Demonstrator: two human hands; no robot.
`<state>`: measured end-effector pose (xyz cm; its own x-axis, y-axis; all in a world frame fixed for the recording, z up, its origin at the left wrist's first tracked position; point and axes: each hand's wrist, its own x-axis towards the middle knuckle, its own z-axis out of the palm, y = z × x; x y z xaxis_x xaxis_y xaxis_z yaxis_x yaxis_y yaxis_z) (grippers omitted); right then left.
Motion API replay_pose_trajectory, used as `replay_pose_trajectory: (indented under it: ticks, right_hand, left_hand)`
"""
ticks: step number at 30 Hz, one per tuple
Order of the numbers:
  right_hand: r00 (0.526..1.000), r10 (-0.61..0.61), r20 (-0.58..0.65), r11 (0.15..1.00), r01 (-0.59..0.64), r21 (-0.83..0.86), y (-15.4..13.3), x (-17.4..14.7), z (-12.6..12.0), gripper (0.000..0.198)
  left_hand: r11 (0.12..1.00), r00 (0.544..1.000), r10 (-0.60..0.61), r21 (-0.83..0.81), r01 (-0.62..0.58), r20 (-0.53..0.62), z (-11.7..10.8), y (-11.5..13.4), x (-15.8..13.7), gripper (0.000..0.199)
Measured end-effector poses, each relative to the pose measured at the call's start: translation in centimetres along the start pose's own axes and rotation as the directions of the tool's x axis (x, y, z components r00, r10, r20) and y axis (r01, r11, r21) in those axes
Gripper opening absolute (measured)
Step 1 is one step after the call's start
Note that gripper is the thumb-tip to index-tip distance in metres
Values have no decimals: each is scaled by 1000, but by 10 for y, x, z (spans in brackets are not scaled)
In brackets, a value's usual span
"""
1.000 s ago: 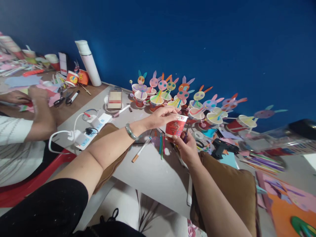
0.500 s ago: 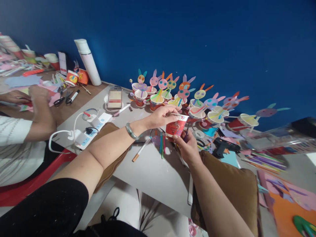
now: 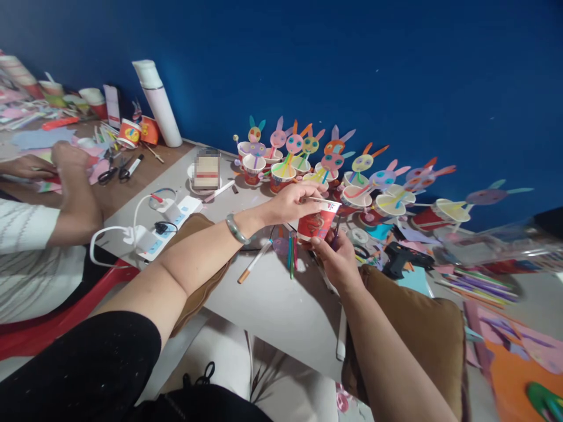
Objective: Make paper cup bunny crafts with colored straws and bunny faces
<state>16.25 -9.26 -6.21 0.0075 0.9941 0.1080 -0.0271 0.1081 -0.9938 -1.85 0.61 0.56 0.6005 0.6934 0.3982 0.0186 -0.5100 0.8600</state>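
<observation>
A red paper cup with a white rim is held up over the table, tilted slightly. My left hand grips its rim from the left, fingers curled over the top edge. My right hand holds it low on the right, thumb against the base. A slim dark purple piece sticks up by the right fingers; its kind is unclear. Below the cup lie several coloured sticks, a purple paper oval and a white pen with a brown end.
Paper cups with rabbit-faced figures stand along the blue wall. To the right are a black glue gun, a brown cushion and a clear bottle. At left are a power strip, a white flask and a co-worker's hands.
The view has shifted slightly, so the table things sit a little differently in the picture. Both hands keep their hold on the cup, with hardly any movement.
</observation>
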Motion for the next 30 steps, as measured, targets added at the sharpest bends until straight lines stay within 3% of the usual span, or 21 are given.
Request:
replay_pose_trajectory:
  ticks: [10, 19, 25, 30]
  right_hand:
    - [997, 71, -25, 990, -68, 120, -6, 0, 6, 52]
    - [990, 41, -135, 997, -31, 77, -5, 2, 2, 57]
    - [984, 14, -179, 999, -6, 44, -1, 3, 0, 59]
    - [978, 16, -209, 998, -2, 63, 1, 4, -1, 60]
  left_hand:
    - [1000, 999, 18, 1, -18, 34, -2, -3, -1, 18]
    - [994, 994, -60, -93, 51, -90, 3, 8, -1, 30]
    - [983, 963, 164, 116, -142, -215, 4, 3, -2, 20]
    - [961, 943, 215, 229, -158, -253, 3, 9, -4, 14]
